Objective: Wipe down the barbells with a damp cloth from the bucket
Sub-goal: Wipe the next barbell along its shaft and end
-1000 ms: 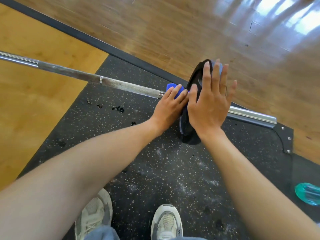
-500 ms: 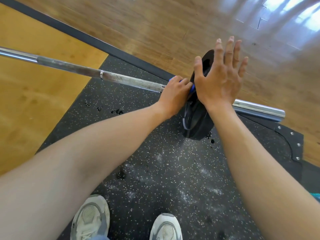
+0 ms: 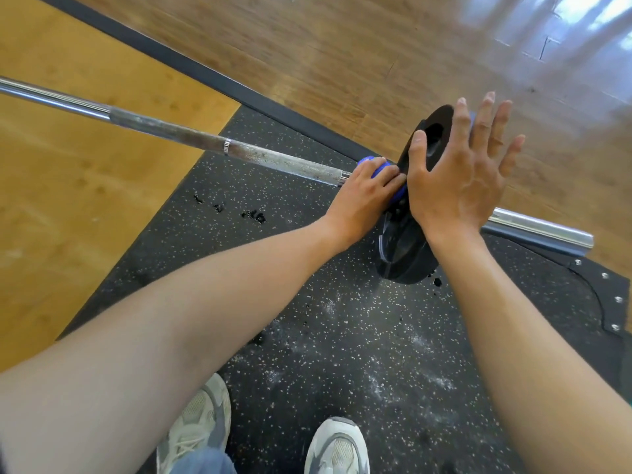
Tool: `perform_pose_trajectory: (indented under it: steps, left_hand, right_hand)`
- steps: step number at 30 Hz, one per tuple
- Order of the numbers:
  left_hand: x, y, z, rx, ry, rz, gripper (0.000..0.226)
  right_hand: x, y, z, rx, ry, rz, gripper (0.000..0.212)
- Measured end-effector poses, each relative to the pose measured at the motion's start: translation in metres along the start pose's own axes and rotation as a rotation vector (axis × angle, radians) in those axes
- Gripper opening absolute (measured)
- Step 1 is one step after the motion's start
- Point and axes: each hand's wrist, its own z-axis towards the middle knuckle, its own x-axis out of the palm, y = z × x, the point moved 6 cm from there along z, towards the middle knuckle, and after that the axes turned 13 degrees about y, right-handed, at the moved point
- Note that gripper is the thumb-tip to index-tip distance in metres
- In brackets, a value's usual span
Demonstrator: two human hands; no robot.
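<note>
We see the barbell (image 3: 273, 160) run from upper left to right of frame, our left hand (image 3: 364, 196) grasping the blue cloth (image 3: 373, 166) on it, our right hand (image 3: 458, 172) splayed flat against the black plate (image 3: 407, 249)

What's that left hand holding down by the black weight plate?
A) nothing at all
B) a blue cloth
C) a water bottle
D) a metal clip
B: the left hand curls round a blue cloth pressed on the barbell beside the black weight plate.
</note>
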Motion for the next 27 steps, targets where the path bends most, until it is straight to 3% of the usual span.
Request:
perform_pose_trajectory:
  steps: [4,10,14,17,19,22,27]
  left_hand:
    - [0.004,0.003,-0.019,0.083,0.006,0.171,0.051]
    - [-0.005,-0.023,-0.009,-0.061,0.127,0.147,0.052]
    - [-0.005,-0.006,0.005,-0.07,0.397,0.079,0.046]
    - [0.0,-0.014,-0.013,-0.06,0.292,0.116,0.05]
    - [0.001,-0.019,-0.038,0.037,0.175,0.252,0.058]
    - [-0.005,-0.007,-0.065,0.163,0.179,0.443,0.067]
    - [-0.036,0.017,-0.068,-0.034,0.118,0.323,0.069]
  right_hand:
    - [0.001,0.0,-0.016,-0.005,-0.029,-0.021,0.067]
    - [-0.001,0.002,-0.037,-0.011,-0.055,-0.018,0.066]
    - [-0.003,0.001,-0.041,-0.003,-0.053,0.002,0.066]
    - [-0.003,0.0,-0.045,-0.007,-0.056,-0.003,0.065]
    - [-0.003,-0.001,-0.05,-0.015,-0.057,-0.001,0.064]
    - [-0.002,-0.003,-0.059,-0.007,-0.065,-0.005,0.063]
    - [-0.002,-0.001,-0.067,-0.014,-0.054,-0.021,0.063]
